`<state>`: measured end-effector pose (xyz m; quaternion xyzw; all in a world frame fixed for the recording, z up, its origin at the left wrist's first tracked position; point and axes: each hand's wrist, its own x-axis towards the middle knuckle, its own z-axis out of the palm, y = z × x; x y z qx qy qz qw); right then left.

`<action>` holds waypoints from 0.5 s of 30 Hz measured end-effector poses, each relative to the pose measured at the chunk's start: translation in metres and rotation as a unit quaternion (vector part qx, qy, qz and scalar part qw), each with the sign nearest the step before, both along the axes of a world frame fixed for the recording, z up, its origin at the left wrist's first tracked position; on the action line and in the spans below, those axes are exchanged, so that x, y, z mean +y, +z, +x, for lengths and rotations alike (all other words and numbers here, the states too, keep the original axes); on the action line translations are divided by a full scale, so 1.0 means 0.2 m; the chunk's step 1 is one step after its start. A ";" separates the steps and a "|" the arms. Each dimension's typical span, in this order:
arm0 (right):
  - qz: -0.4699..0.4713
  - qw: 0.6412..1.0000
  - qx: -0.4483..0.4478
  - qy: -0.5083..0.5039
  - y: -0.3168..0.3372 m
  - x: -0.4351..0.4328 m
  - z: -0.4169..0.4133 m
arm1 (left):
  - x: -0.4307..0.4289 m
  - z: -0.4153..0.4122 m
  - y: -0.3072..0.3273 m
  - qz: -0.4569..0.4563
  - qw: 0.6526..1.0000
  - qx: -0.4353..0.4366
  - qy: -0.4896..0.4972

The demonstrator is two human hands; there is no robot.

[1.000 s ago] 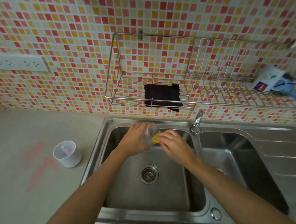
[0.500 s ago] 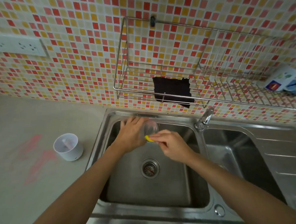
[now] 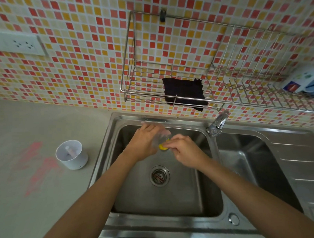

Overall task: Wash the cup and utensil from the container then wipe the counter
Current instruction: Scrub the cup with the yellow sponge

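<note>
Over the left basin of the steel sink (image 3: 211, 212), I am holding a clear cup (image 3: 160, 138) in my left hand (image 3: 144, 145), the fingers wrapping around its wall from the left so that the cup is lying tilted, well above the drain strainer (image 3: 159, 176). My right hand (image 3: 184, 150) is closing its fingertips on a small yellow sponge (image 3: 162, 146) and pressing it against the cup's near end; whether the sponge is reaching inside the cup I cannot tell, since motion blur is softening the cup's outline. Both forearms are entering from the lower edge and meeting over the basin's far half. Behind and to the right, the tap (image 3: 217, 123) is standing on the ledge between the two basins, and I cannot tell whether water is running. On the grey bench (image 3: 24, 212) to the left of the sink, a white container (image 3: 71, 155) is standing upright, apart from the sink's edge, with a pale utensil (image 3: 69, 149) lying inside it, too faint to identify. Pink smears (image 3: 37, 164) are marking the bench just left of and in front of the container. On the tiled wall, a wire rack (image 3: 129, 82) is carrying a dark cloth (image 3: 184, 92) that is hanging over its front rail.
</note>
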<state>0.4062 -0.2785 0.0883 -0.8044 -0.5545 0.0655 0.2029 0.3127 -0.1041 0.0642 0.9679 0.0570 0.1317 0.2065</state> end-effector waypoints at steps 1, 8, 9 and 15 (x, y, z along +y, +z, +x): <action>-0.020 0.994 -0.101 0.029 0.00 0.00 0.03 | -0.01 0.00 0.01 -0.005 1.000 0.008 0.001; -0.001 1.000 0.012 -0.007 -0.05 -0.03 0.00 | 0.02 0.00 0.02 -0.035 0.999 0.023 -0.025; -0.005 1.000 0.021 -0.003 -0.05 -0.03 0.00 | 0.02 -0.01 0.03 -0.049 0.998 0.023 -0.029; 0.041 0.998 -0.046 0.021 -0.06 -0.02 0.00 | 0.01 0.00 0.05 -0.112 0.993 0.033 -0.024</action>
